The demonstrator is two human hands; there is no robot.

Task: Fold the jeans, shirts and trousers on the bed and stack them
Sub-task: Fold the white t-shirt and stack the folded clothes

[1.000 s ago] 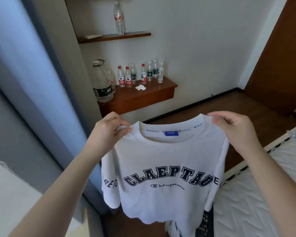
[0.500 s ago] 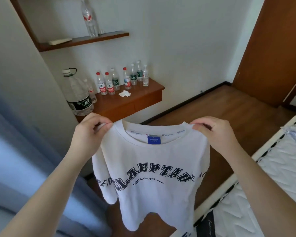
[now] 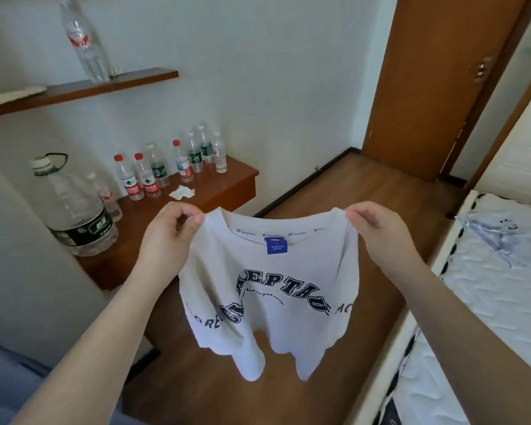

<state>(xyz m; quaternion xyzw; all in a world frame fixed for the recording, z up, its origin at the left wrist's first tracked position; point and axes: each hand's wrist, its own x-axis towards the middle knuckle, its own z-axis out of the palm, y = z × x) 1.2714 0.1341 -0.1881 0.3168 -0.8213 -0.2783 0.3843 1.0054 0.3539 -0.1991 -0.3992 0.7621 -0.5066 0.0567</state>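
Observation:
A white T-shirt [image 3: 267,289] with dark arched lettering and a blue neck label hangs in the air over the wooden floor. My left hand [image 3: 166,237] pinches its left shoulder beside the collar. My right hand [image 3: 380,231] pinches the right shoulder. The shirt's body is creased and swings, its hem bunched. The bed [image 3: 485,302] with a white quilted mattress lies to the right, and a pale blue garment [image 3: 497,234] lies crumpled on it.
A wooden wall desk [image 3: 215,191] at the left carries several water bottles and a large jug [image 3: 71,213]. A shelf [image 3: 83,87] above holds one bottle. A wooden door [image 3: 436,87] stands at the back right. Blue curtain at the lower left.
The view has turned right, showing more bed and door. The shirt has lifted and swung, its lower part now creased and bunched. Both hands keep their pinch on the shoulders.

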